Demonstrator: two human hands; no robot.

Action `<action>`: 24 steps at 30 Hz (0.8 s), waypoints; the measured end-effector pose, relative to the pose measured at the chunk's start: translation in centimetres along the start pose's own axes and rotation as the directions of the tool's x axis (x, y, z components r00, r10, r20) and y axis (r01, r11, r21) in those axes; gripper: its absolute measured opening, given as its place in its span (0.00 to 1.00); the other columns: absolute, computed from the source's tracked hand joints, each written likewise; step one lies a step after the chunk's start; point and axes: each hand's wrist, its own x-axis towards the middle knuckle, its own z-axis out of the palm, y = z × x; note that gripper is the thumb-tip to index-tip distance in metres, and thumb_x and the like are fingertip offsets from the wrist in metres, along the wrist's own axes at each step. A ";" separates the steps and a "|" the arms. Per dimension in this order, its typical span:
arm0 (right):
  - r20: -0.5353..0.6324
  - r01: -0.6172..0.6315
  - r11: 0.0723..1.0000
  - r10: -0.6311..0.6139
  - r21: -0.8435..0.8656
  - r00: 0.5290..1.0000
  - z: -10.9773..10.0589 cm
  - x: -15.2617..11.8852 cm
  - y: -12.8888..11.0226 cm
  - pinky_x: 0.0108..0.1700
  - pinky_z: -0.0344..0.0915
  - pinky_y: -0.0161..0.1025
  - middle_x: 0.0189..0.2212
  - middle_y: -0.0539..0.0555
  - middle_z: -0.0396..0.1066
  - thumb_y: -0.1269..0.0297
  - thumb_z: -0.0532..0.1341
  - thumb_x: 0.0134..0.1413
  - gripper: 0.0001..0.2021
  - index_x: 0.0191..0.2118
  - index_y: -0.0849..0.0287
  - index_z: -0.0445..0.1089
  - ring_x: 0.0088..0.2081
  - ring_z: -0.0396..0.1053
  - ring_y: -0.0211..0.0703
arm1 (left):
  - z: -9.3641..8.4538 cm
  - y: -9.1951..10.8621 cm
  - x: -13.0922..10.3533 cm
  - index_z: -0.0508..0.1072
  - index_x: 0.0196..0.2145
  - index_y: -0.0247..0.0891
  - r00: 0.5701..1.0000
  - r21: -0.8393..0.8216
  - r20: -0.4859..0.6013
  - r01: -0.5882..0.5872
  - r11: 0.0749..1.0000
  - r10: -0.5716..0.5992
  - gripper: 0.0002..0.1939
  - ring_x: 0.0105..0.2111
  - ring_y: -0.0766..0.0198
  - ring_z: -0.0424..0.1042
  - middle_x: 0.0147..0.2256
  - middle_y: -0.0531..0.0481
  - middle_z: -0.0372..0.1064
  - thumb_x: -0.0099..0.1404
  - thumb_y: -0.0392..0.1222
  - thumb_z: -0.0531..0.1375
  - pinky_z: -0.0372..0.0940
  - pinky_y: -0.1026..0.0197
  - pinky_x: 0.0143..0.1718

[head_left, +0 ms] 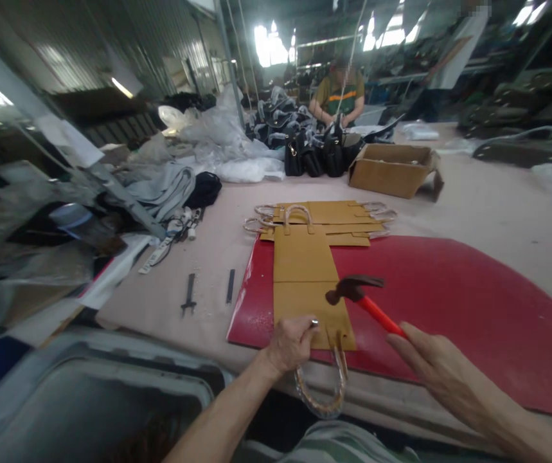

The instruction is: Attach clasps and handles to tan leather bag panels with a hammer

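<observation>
Hammer (368, 305), dark metal claw head on orange handle, held by right grip (423, 355), points far and left over tan rectangular panel (303, 294), long axis near-to-far on red sheet (439, 302), hammer head lying far and right of silvery-ended tool (314, 322) clasped in left grip (289, 344).

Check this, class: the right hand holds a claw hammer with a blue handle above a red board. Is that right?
Not quite: the handle is orange-red, not blue, as the head view shows. The right hand does hold the claw hammer above the red board.
</observation>
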 end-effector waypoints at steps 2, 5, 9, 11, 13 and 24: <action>0.083 -0.170 0.985 0.167 0.035 0.982 1.1 1.2 2.8 0.25 0.57 0.37 0.19 0.54 0.65 0.48 0.44 0.65 0.21 0.26 0.55 0.60 0.21 0.64 0.42 | 0.1 0.0 0.1 0.72 0.37 0.39 1.000 0.020 -0.004 -0.021 1.000 0.021 0.07 0.30 0.59 0.77 0.30 0.46 0.76 0.70 0.37 0.54 0.67 0.62 0.32; -0.048 -0.263 0.923 0.260 -0.281 0.964 2.4 2.6 4.7 0.26 0.57 0.39 0.22 0.58 0.66 0.54 0.46 0.64 0.17 0.30 0.57 0.63 0.24 0.66 0.47 | -0.1 0.0 0.0 0.71 0.37 0.38 0.999 0.044 -0.013 -0.044 0.998 0.045 0.08 0.29 0.60 0.76 0.29 0.47 0.75 0.71 0.39 0.53 0.66 0.62 0.30; -0.251 -0.070 0.885 -0.054 -0.460 0.967 4.7 2.8 1.7 0.43 0.67 0.49 0.51 0.68 0.68 0.58 0.48 0.67 0.19 0.50 0.65 0.69 0.47 0.69 0.58 | -0.3 0.1 -0.3 0.72 0.40 0.37 1.000 0.000 0.010 -0.019 1.000 0.019 0.10 0.31 0.60 0.76 0.32 0.46 0.75 0.73 0.40 0.53 0.67 0.62 0.34; -0.268 0.052 0.943 -0.146 -0.329 0.952 6.8 2.6 -0.7 0.53 0.66 0.50 0.55 0.67 0.67 0.57 0.53 0.66 0.20 0.55 0.66 0.67 0.54 0.66 0.57 | -0.1 0.3 -0.2 0.73 0.41 0.37 0.999 -0.066 0.025 0.039 0.997 -0.037 0.10 0.33 0.60 0.76 0.33 0.45 0.76 0.73 0.41 0.53 0.68 0.62 0.36; -0.191 0.144 0.954 -0.198 -0.263 0.961 9.1 2.2 -2.6 0.58 0.63 0.53 0.60 0.64 0.64 0.59 0.57 0.62 0.21 0.58 0.61 0.66 0.59 0.62 0.57 | 0.2 0.6 0.2 0.74 0.37 0.38 0.982 -0.195 0.018 0.187 0.963 -0.187 0.10 0.32 0.61 0.76 0.32 0.46 0.76 0.71 0.42 0.54 0.68 0.62 0.36; -0.373 0.019 0.950 -0.141 -0.312 0.917 11.5 0.2 -3.5 0.42 0.72 0.53 0.55 0.67 0.67 0.61 0.56 0.59 0.22 0.58 0.62 0.64 0.49 0.71 0.60 | -10.9 -8.0 5.2 0.73 0.33 0.36 0.679 0.127 -0.398 0.707 0.696 -0.617 0.14 0.31 0.57 0.75 0.30 0.43 0.75 0.69 0.46 0.54 0.65 0.60 0.34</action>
